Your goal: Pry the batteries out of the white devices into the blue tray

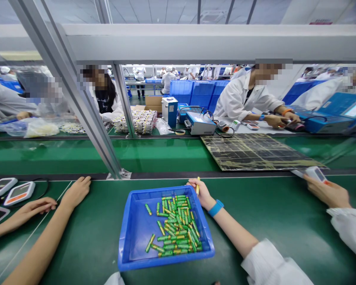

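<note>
Green-wrapped cylindrical batteries (178,225) lie in a loose heap at mixed angles inside a shallow blue plastic tray (123,233). The tray sits on the green belt surface (269,237) directly in front of the wearer, between both arms, which seems to keep its contents within easy reach, while its low walls stop the round cells from rolling away. In the head view, the right grip (201,194), with a blue wristband (216,208) at its wrist, rests at the tray's far rim, its fingers closed on a slim yellow cylinder (197,186) held nearly upright; it is too small to identify surely, though it may be a battery. The left grip (78,192) lies open and flat on the surface beside the tray, holding nothing. At the right, a co-worker's hand (323,192) below a white sleeve holds a white handheld meter (314,174). At the left, another co-worker's hand (32,208) rests near white testers with orange-and-grey displays (17,193). Beyond, a black streaked panel (255,152) lies flat on a second belt.
</note>
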`<state>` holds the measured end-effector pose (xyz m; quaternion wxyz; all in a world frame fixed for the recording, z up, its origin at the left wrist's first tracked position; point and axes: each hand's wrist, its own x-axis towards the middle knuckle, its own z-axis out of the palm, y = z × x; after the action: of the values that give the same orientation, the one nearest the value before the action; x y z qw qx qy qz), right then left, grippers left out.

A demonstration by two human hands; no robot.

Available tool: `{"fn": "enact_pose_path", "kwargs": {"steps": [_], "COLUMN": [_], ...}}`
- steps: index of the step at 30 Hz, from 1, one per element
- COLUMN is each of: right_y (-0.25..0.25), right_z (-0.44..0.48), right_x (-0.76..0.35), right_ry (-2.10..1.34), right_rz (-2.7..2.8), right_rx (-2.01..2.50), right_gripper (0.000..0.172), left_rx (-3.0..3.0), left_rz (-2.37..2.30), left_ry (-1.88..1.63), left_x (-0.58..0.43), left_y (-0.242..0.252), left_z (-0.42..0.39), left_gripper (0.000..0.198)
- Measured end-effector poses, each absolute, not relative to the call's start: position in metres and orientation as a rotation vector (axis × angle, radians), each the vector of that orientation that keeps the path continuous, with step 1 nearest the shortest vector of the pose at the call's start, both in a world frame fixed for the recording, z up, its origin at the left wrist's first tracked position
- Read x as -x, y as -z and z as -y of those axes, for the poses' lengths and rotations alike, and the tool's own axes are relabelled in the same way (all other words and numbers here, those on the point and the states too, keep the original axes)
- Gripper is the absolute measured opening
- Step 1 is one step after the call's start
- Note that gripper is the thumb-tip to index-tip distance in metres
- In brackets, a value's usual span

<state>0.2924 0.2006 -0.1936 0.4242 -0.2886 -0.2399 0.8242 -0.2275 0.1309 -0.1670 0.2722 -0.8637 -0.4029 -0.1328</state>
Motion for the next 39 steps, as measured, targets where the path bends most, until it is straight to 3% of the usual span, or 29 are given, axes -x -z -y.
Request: {"fn": "enact_pose_path", "kwargs": {"steps": [22, 39], "right_y": [0.195, 0.194], "right_z": [-0.201, -0.201], "right_x": [-0.292, -0.291], "right_ry": [-2.06, -2.05], "right_rz": [0.581, 0.588], "right_rx": [0.722, 0.735], "right_gripper": [0.041, 0.042], "left_rx": [2.225, 2.233], "left_rz": [1.182, 1.118], "left_ry": [0.174, 0.133], "left_x": [0.282, 0.258], "left_y": [0.215, 0.193], "left_z": [-0.141, -0.137], "left_gripper": [0.042, 0.042]}}
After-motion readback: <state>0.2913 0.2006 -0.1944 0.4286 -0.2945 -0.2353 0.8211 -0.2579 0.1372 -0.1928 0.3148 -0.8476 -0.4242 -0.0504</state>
